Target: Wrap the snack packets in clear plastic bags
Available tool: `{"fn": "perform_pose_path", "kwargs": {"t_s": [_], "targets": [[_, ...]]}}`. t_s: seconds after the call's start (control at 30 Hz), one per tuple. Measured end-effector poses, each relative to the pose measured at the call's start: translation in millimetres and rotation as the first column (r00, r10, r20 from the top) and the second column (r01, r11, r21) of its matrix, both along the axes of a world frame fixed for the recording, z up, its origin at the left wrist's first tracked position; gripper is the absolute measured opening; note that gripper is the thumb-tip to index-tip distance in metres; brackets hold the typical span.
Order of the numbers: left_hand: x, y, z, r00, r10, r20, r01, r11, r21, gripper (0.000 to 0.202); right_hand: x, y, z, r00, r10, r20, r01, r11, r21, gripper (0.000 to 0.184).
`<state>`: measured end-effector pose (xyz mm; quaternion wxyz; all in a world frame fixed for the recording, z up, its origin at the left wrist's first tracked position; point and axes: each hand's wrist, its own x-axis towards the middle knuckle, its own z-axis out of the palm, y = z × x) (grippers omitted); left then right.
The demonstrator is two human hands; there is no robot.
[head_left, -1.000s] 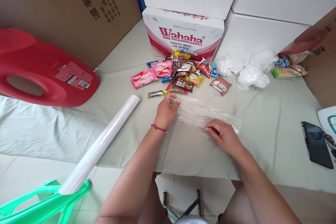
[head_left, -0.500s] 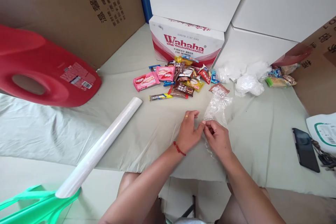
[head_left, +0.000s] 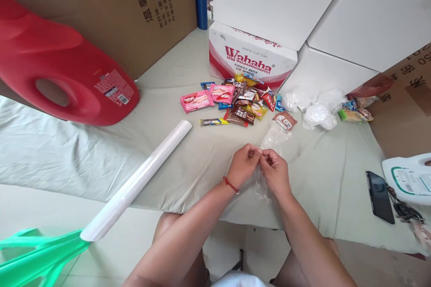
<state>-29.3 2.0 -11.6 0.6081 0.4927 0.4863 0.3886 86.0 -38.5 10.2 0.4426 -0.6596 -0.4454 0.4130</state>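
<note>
we find the left hand [head_left: 243, 165], a red bracelet [head_left: 230, 184] at its wrist, meeting the right hand [head_left: 277, 172] fingertip to fingertip above the cloth [head_left: 164, 190]. both are pinching the clear plastic film [head_left: 273, 139], thumbs pressed to fingers. the film is crumpled: one part spreads to the far side, just beside a brown packet [head_left: 284, 121]; another trails to the near side, between the wrists. farther off, left of that packet, we log a heap of wrapped snacks [head_left: 241, 102] before a wahaha box [head_left: 251, 59]. to the left, a long white roll [head_left: 141, 177] slants past the near edge. to the right, we note a dark phone [head_left: 380, 197] near a white bottle [head_left: 409, 178]; farther off, crumpled white bags [head_left: 319, 115].
</note>
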Motion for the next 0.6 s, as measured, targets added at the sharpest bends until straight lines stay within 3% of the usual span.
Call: {"fn": "perform_pose_path", "kwargs": {"t_s": [0.23, 0.4, 0.5, 0.6], "targets": [[-2, -3, -10.4, 0.993, 0.109, -0.034, -0.108, 0.994, 0.023, 0.023, -9, 5, -5.4, 0.997, -0.010, -0.076, 0.007, 0.999, -0.032, 0.033], [-6, 0, -5.9, 0.987, 0.152, -0.054, -0.150, 0.988, 0.032, 0.027, -6, 8, -3.7, 0.971, -0.076, -0.226, 0.056, 0.994, -0.092, 0.038], [-7, 0, -1.8, 0.975, 0.156, -0.156, -0.137, 0.983, 0.123, 0.028, -3, 7, -0.2, 0.965, -0.065, -0.254, 0.038, 0.993, -0.109, 0.045], [-4, -2, -0.2, 0.955, 0.167, -0.247, -0.103, 0.962, 0.254, 0.026, 0, 7, 3.9, 0.973, 0.058, -0.223, -0.090, 0.987, -0.136, 0.049]]}}
